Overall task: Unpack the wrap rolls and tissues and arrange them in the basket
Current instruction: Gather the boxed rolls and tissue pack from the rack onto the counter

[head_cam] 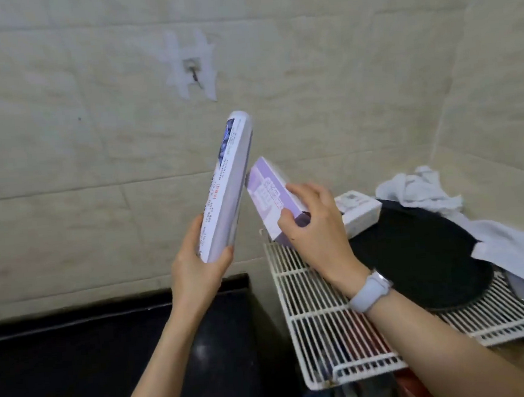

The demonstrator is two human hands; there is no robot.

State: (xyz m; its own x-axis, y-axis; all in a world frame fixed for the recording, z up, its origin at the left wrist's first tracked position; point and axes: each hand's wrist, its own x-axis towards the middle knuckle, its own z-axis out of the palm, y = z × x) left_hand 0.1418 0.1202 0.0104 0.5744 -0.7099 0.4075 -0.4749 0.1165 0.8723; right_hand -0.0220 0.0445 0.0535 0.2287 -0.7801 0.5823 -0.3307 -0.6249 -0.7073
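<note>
My left hand (197, 266) grips the lower end of a long white and lilac wrap roll box (228, 182), which tilts upward to the right in front of the tiled wall. My right hand (316, 225), with a pale watch on the wrist, holds a shorter purple box (268, 191) by its lower end, just above the back left corner of a white wire basket (321, 325). The two boxes nearly touch at the middle. A small white box (360, 211) rests behind my right hand at the basket's far edge.
A black round pan (422, 257) lies in the wire basket. Crumpled white cloth or plastic (423, 188) drapes over its far right side. A dark glossy counter (80, 369) spans the lower left. A hook (195, 75) with tape marks is on the wall.
</note>
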